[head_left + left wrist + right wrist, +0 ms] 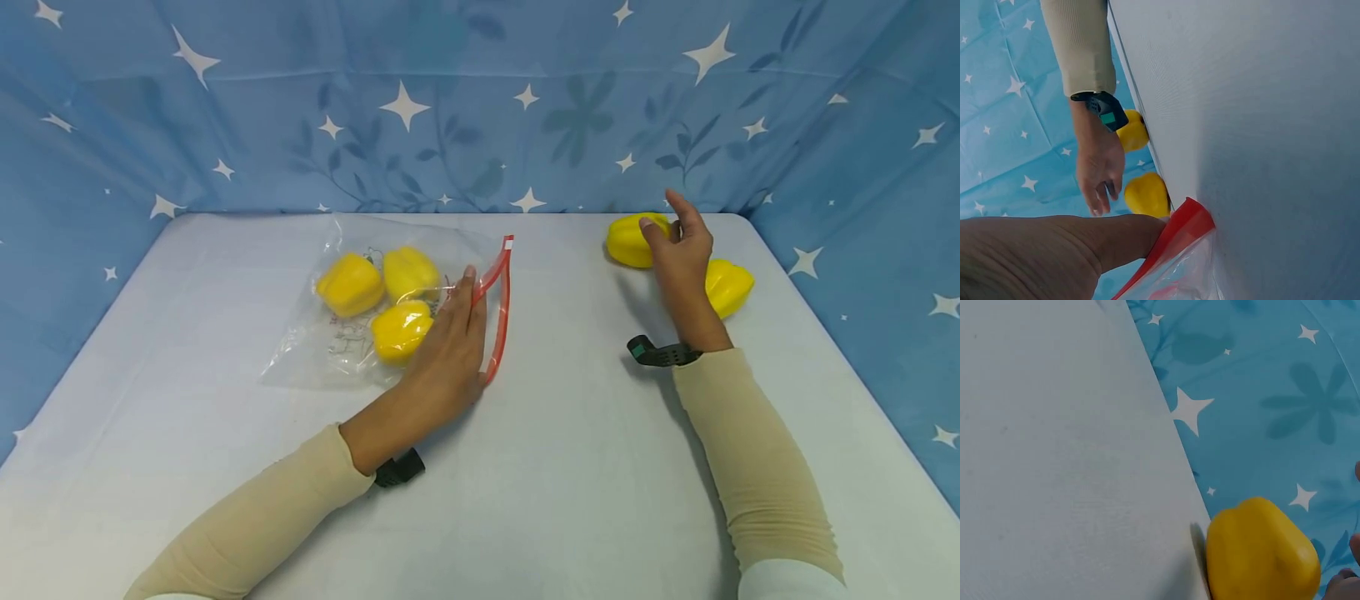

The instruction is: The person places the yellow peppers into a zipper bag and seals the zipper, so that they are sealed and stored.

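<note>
The right hand (684, 258) partly hides both loose yellow peppers (628, 242); the bag print (351, 340) is illegible.

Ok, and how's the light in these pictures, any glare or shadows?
Head view: bright overall, with glare on the clear plastic bag and a soft shadow beside the right sleeve on the white tabletop; left wrist view: dimmer, a broad soft shadow across the tabletop; right wrist view: also dim, with a shadow beside the yellow pepper.
</note>
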A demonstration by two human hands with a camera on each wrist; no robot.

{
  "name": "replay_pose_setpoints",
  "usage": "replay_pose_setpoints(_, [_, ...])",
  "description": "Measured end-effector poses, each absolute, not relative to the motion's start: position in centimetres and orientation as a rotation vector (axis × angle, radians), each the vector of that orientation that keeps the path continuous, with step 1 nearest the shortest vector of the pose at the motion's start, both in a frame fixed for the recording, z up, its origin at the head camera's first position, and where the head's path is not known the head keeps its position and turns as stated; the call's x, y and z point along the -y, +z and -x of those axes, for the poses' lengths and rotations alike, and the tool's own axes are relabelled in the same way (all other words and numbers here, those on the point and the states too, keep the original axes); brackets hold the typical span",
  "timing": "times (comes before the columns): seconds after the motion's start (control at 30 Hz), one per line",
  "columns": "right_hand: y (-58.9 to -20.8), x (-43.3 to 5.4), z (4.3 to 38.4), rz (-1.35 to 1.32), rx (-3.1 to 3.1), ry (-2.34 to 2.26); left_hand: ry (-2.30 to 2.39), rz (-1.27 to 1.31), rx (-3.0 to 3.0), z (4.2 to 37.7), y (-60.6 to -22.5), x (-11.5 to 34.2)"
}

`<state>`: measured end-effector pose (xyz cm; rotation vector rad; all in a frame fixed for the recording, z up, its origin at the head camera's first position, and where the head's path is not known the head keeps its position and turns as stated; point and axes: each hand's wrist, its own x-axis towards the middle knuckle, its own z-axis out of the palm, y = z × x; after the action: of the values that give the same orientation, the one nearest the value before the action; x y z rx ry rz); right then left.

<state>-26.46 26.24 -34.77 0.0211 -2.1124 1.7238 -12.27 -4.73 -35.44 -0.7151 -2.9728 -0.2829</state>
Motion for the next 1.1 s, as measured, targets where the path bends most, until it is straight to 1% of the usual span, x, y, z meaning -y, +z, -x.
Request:
replay_pose_setpoints(0.13, [-35.0, -26.9, 26.5, 0.036, 2.140, 1.705, -0.274, 0.714, 2.964, 12.3, -35.4, 4.7])
replay_pose_setpoints(0.47, [-37.4, -27.8, 27.6, 0.248, 2.445, 1.728, -0.250, 0.730, 2.957, 12.4, -35.3, 4.7])
replay_pose_setpoints(0.6, [-37.5, -28.0, 27.8, 0.276, 2.398, 1.801, -0.249, 0.747, 2.947, 12.5, -35.2, 4.7])
replay_pose_setpoints(0.8, [-37.6, -28.5, 27.9, 0.388, 2.304, 1.936, -0.236, 0.748, 2.940, 12.6, -35.3, 4.5])
replay_pose_setpoints(1.1, [-37.4, -29.2, 28.7, 0.349, 2.365, 2.094, -0.262, 0.737, 2.958, 12.5, -35.4, 4.6])
